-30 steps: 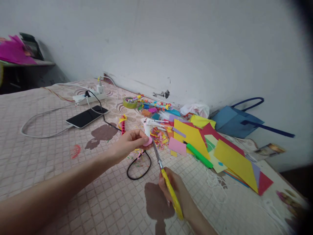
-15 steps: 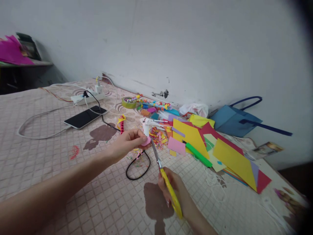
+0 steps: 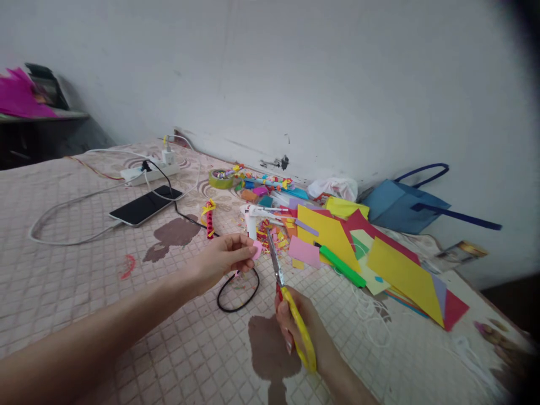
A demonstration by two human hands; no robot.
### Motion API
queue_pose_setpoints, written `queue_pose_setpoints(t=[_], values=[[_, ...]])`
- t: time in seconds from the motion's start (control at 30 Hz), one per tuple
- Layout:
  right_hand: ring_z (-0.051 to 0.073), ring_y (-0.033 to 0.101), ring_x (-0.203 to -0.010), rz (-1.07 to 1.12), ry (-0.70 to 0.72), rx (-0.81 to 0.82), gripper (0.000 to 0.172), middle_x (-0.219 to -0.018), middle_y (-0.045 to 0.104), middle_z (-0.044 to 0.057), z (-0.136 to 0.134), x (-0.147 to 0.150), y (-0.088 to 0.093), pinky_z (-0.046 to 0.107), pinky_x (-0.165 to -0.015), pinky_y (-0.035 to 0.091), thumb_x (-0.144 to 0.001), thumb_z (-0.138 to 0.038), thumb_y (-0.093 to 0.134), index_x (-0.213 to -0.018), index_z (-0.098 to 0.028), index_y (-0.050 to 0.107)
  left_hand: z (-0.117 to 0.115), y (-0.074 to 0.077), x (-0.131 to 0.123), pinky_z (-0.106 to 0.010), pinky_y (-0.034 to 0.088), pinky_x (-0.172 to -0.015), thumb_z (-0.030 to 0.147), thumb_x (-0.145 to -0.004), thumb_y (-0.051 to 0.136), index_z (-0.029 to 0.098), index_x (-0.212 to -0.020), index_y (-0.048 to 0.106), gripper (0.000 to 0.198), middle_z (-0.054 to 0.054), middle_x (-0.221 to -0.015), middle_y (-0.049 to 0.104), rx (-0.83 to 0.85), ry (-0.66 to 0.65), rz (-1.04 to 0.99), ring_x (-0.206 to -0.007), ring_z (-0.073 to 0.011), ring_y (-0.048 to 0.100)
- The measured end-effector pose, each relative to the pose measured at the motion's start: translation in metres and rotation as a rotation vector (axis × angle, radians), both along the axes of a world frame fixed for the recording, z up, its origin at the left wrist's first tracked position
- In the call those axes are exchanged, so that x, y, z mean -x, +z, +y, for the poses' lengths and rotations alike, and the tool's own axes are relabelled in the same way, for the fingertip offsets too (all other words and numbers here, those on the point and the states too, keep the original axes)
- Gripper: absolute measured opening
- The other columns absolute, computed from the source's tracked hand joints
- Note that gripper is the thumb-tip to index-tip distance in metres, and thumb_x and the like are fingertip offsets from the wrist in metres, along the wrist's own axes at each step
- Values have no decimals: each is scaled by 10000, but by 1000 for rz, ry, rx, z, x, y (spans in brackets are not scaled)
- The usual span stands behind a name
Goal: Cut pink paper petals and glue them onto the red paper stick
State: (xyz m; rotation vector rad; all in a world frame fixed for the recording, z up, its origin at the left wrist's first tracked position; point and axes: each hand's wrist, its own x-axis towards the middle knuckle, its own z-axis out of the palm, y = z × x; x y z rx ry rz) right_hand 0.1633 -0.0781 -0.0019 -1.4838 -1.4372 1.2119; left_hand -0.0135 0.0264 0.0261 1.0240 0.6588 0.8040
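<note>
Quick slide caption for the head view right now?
Left hand pinches a small pink paper piece beside the blades of yellow-handled scissors gripped in the right hand, coloured paper sheets behind.

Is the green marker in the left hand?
No, the marker lies on the paper sheets; the left hand pinches a pink scrap.

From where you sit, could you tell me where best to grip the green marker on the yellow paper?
Pinch the green marker at mid-barrel from above, fingers across its width: it lies flat and slanted on the yellow paper, with nothing against its long sides.
</note>
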Motion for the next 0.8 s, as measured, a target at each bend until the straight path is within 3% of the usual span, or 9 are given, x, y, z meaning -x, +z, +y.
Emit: queue_pose_setpoints(t=[0.2, 0.43, 0.8], values=[[75, 342, -386, -67, 40, -65, 473, -486, 363, -80, -1, -2, 0, 186, -364, 326, -807, -667, 359, -748, -200, 410, -7, 8, -1, -227, 468, -614, 313, -725, 676, 138, -709, 547, 218, -20, -748, 614, -34, 31, -4, -670, -109, 590], [77, 341, -390, -173, 80, -81, 422, -489, 366, -73, -2, -3, 4, 202, -386, 295, -834, -605, 374, -720, -201, 417, -8, 10, -3, -248, 473, -734, 259, -697, 703, 132, -691, 573, 182, -19, -763, 630, -33, 104, -60, -736, -110, 586], [88, 344, -442, -236, 87, -125, 413, -538, 376, -50, 1, -3, 7, 210, -405, 266, -826, -588, 386, -682, -201, 406, -9, 10, -4, -231, 461, -708, 262, -707, 699, 130, -683, 566, 189, -7, -732, 632, -28, 89, -93, -704, -97, 588]])
